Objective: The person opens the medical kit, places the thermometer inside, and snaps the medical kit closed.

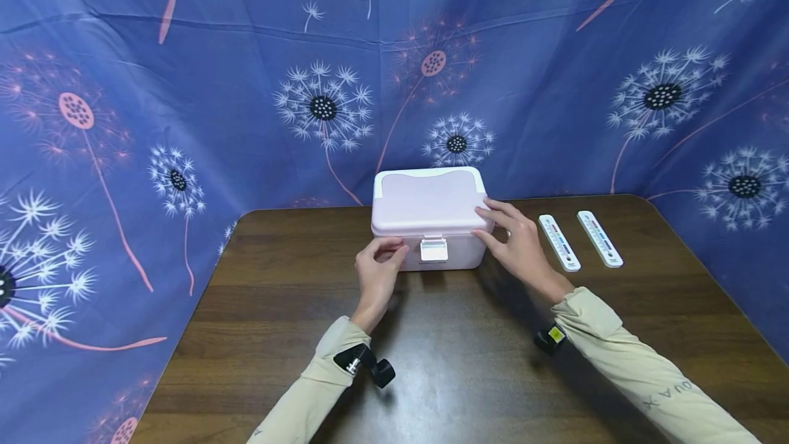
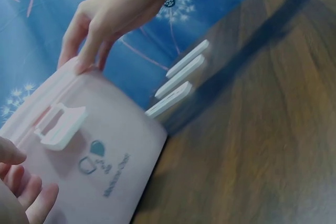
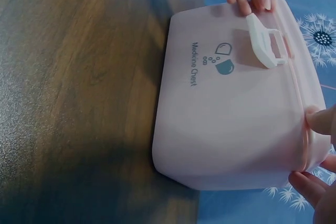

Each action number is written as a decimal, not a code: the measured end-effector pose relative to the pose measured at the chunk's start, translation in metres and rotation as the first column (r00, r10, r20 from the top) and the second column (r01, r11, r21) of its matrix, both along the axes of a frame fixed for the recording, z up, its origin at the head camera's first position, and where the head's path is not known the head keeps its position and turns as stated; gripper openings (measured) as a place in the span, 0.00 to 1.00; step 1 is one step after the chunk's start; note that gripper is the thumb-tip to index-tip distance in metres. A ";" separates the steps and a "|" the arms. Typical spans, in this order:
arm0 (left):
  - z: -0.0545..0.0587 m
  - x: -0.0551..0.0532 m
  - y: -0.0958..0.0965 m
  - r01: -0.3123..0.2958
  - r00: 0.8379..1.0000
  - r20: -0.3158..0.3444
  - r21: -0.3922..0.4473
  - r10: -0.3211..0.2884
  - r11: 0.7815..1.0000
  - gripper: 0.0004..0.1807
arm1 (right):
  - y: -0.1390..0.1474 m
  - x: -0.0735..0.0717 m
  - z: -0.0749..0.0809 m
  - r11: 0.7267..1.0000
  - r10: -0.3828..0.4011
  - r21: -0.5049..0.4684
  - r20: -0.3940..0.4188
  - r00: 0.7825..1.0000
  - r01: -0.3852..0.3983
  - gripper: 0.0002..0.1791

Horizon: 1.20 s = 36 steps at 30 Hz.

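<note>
A pink medicine chest (image 1: 428, 218) stands on a brown wooden table (image 1: 456, 368), near its far edge, with a person's 2 hands on it. The right hand (image 1: 519, 247) grips the chest's right end, its thumb at the front of the lid (image 1: 428, 205) and its fingers bent round the corner. The left hand (image 1: 377, 278) is at the front left, its bent fingertips at the chest's front, left of the latch; whether they pinch the rim or merely touch it cannot be told. The lid sits down on the chest, while the white latch (image 1: 434, 250) is tipped outward from the front wall. Below it, seen from the right wrist, a capsule drawing (image 3: 224, 67) accompanies the words "Medicine Chest" (image 3: 193, 65). To the right of the chest, 2 white thermometers (image 1: 559, 243) lie side by side, apart from each other, in the head view; the left wrist view shows 3 white strips (image 2: 181, 76) there. Pale sleeves (image 1: 653, 370) cover both forearms, and a blue cloth (image 1: 536, 81) printed with dandelions hangs behind the table.
</note>
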State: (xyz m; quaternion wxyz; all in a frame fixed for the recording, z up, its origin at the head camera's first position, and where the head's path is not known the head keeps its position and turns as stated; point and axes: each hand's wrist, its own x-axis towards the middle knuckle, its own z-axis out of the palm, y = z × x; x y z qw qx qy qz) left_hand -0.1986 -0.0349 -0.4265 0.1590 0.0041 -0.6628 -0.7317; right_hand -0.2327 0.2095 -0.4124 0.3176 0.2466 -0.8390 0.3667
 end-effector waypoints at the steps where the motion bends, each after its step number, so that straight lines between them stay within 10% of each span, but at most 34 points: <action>1: -0.003 -0.003 -0.003 -0.014 1.000 -0.010 0.004 0.014 1.000 0.08 | 0.000 0.000 0.000 1.000 0.004 -0.004 0.014 1.000 -0.004 0.24; 11: 0.005 -0.015 -0.026 -0.155 0.980 -0.143 -0.108 0.139 0.982 0.11 | 0.003 0.003 0.001 0.996 -0.031 -0.071 0.191 0.981 0.045 0.28; 21: 0.014 -0.022 -0.039 0.001 0.983 -0.176 -0.230 -0.042 0.973 0.29 | 0.001 0.006 0.003 0.987 -0.042 -0.141 0.264 0.964 0.081 0.28; 36: 0.037 -0.008 -0.040 0.003 0.964 -0.253 -0.298 -0.082 0.955 0.26 | 0.000 0.008 0.008 0.973 -0.030 -0.209 0.311 0.950 0.100 0.24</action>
